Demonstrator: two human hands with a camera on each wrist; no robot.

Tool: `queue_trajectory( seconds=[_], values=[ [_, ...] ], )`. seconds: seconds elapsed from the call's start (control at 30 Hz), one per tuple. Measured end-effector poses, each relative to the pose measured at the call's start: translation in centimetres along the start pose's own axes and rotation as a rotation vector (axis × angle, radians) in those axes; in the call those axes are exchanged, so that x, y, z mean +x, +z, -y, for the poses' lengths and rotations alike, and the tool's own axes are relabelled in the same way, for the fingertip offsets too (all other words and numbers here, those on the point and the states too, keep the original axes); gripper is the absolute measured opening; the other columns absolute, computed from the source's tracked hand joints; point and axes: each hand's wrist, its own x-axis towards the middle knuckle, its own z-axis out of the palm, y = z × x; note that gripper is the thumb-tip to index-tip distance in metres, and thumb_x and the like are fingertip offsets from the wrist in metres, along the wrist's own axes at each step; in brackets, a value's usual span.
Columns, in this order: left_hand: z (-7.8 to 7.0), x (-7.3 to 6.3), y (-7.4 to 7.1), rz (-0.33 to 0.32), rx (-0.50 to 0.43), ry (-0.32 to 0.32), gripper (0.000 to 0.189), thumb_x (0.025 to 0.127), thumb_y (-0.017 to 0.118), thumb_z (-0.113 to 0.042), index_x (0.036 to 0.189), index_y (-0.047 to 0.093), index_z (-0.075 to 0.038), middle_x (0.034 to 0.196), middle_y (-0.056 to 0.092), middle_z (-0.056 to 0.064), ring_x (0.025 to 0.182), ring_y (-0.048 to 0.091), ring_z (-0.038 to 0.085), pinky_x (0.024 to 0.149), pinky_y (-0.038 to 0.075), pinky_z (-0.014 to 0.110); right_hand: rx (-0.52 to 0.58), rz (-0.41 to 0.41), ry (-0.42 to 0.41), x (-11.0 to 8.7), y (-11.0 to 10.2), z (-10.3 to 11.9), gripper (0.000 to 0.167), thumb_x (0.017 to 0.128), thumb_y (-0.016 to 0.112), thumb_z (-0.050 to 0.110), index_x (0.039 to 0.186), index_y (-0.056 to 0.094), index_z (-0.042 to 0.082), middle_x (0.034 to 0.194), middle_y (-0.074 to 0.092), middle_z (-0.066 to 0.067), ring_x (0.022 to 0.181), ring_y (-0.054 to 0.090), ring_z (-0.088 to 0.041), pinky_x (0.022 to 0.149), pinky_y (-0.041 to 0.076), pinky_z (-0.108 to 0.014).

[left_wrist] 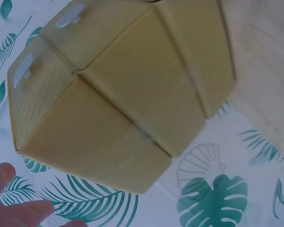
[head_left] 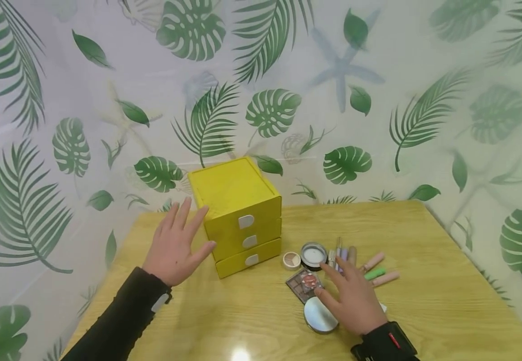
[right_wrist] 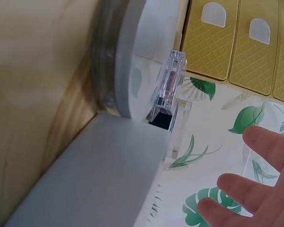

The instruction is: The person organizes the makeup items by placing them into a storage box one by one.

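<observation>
A wood-grain table (head_left: 216, 321) carries a yellow drawer box (head_left: 234, 200), and behind the box rises a pale backdrop (head_left: 310, 125) printed with green leaves, shells and starfish. Light glares off the table (head_left: 240, 355) well in front of the box. At the box's left side, the left hand (head_left: 177, 248) has its grip spread wide, holding nothing. To the box's front right, the right hand (head_left: 353, 301), fingers apart and likewise holding nothing, is over or beside a silver compact (head_left: 320, 316), a palette (head_left: 298, 289) and a green tube (head_left: 375, 274)
</observation>
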Motion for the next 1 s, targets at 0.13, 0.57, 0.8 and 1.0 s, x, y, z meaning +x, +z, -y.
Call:
queue_trajectory(
  seconds=[0.13, 0.57, 0.8, 1.0],
  values=[
    [0.4, 2.2, -0.7, 0.061, -0.081, 0.016, 0.070, 0.104, 0.049, -0.049, 0.161, 0.029, -0.015, 0.168, 0.009, 0.020, 0.152, 0.005, 0.045, 0.117, 0.013, 0.067, 0.019, 0.002, 0.007, -0.3, 0.3, 0.2, 0.058, 0.098, 0.066, 0.039, 0.147, 0.055, 0.010, 0.152, 0.038, -0.031, 0.136, 0.039, -0.052, 0.105, 0.034, -0.071],
    [-0.3, 7.7, -1.4, 0.191, -0.112, 0.047, 0.065, 0.105, 0.050, -0.047, 0.159, 0.036, -0.014, 0.166, 0.013, 0.023, 0.152, 0.008, 0.045, 0.121, 0.010, 0.061, 0.024, -0.003, -0.013, -0.7, 0.4, 0.7, 0.055, 0.098, 0.068, 0.037, 0.145, 0.057, 0.011, 0.150, 0.043, -0.029, 0.134, 0.044, -0.049, 0.104, 0.037, -0.068],
    [-0.6, 10.0, -1.1, 0.298, -0.025, 0.017, 0.067, 0.104, 0.045, -0.052, 0.160, 0.036, -0.017, 0.167, 0.014, 0.018, 0.152, 0.009, 0.042, 0.118, 0.008, 0.067, 0.012, 0.006, -0.032, -0.4, 0.0, 1.2, 0.054, 0.097, 0.068, 0.037, 0.144, 0.058, 0.011, 0.149, 0.043, -0.028, 0.134, 0.045, -0.048, 0.102, 0.039, -0.067],
    [-0.6, 11.1, -0.7, 0.313, -0.009, 0.006, 0.067, 0.104, 0.044, -0.053, 0.160, 0.035, -0.017, 0.167, 0.015, 0.017, 0.153, 0.010, 0.040, 0.120, 0.006, 0.064, 0.034, -0.008, -0.038, -0.7, -0.2, 1.5, 0.055, 0.096, 0.070, 0.034, 0.144, 0.058, 0.009, 0.148, 0.044, -0.030, 0.133, 0.045, -0.049, 0.102, 0.039, -0.068]
  ],
)
